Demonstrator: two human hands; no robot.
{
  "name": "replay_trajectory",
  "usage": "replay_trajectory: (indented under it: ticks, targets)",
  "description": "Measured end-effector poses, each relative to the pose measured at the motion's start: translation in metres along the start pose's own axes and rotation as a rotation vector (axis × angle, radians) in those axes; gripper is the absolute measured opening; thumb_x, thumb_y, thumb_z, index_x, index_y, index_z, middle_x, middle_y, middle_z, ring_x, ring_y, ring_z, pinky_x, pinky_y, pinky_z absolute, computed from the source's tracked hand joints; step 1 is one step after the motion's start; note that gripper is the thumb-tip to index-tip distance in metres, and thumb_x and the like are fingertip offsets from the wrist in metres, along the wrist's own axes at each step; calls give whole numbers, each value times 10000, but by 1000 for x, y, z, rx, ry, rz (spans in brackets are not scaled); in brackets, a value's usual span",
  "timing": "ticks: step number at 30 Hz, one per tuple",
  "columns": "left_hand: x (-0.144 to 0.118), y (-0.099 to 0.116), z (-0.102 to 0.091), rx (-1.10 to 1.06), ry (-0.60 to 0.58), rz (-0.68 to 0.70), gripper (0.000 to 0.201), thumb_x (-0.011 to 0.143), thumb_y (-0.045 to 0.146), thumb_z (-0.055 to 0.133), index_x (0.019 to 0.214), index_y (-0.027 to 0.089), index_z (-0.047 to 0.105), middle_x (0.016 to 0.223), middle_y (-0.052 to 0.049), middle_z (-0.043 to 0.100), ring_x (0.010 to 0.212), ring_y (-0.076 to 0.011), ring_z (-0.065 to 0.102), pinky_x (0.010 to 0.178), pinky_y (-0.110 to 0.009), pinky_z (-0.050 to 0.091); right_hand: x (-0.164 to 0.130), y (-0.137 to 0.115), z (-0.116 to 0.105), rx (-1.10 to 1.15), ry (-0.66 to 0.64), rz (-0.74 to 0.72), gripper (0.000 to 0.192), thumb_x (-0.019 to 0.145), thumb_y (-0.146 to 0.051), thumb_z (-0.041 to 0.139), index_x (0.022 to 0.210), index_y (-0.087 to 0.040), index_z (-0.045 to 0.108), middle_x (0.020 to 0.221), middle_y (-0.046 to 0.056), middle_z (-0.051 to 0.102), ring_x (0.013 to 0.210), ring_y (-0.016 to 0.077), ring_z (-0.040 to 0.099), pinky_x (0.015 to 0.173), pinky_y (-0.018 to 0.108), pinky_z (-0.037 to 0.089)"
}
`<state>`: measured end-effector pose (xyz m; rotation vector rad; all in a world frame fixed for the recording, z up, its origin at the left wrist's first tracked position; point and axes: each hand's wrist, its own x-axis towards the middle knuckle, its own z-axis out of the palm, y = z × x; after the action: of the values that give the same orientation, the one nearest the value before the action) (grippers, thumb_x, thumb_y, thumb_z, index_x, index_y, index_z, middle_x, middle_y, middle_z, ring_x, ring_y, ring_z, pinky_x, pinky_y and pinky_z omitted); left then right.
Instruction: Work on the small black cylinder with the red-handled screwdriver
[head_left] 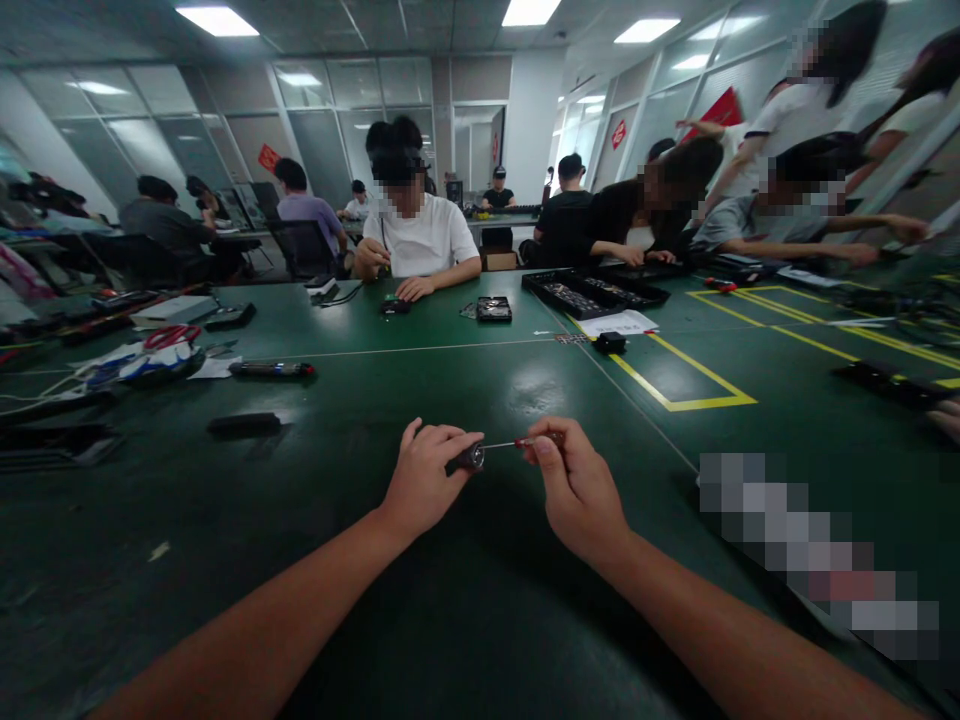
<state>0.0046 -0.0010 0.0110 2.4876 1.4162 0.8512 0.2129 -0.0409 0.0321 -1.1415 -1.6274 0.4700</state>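
My left hand (429, 470) is closed around a small dark cylindrical part (471, 458), its round shiny end facing right. In my right hand (576, 483) is a thin screwdriver (501, 445), gripped by its red handle between thumb and fingers. The metal shaft points left, and its tip meets or lies just by the end of the dark part; the exact contact is too small to tell. Both hands are over the green table (360, 620), near its middle. Most of the part is hidden by my left fingers.
Left of my hands lie a black block (244, 426), a dark pen-like tool (271, 369) and a bundle of cables (161, 355). Ahead are a small black box (610, 342) and a black parts tray (577, 293). A person in white (424, 235) works opposite.
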Motion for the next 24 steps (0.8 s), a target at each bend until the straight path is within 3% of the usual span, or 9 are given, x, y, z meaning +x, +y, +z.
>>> replay_trajectory:
  ticks: [12,14,18,21,24]
  targets:
    - [2,-4,2,-47,14,-80,342,883,242,728,1216,308,687,1192,-15,708,1170,-243,615,1178,-621,248,2,2,-1,-27,23,30,166,1042,-343,424,1036,-239,552,811,18,653,730,189,641,671,322,473]
    - [3,-4,1,-64,16,-98,329,877,232,731,1200,280,692,1192,-25,707,1167,-246,619,1166,-598,302,3,2,-1,-18,56,40,164,1040,-343,427,1034,-240,554,815,17,655,737,189,641,682,328,478]
    - [3,-5,-2,-135,6,-116,326,896,221,698,1221,214,670,1224,-64,678,1144,-233,628,1038,-445,502,4,2,-3,14,137,46,172,1037,-357,434,1050,-246,564,834,22,665,750,194,648,686,341,488]
    - [3,-6,-4,-117,-44,-89,407,925,230,655,1329,210,612,1283,-74,644,1173,-233,616,1031,-423,518,5,3,-5,40,186,62,181,1035,-373,447,1074,-246,569,850,27,672,763,198,653,694,353,494]
    - [3,-5,-8,-68,-174,-9,467,950,211,589,1415,226,548,1303,-71,630,1170,-234,612,1009,-421,529,5,4,-8,59,224,75,187,1034,-382,454,1083,-245,572,867,31,674,796,199,658,727,365,501]
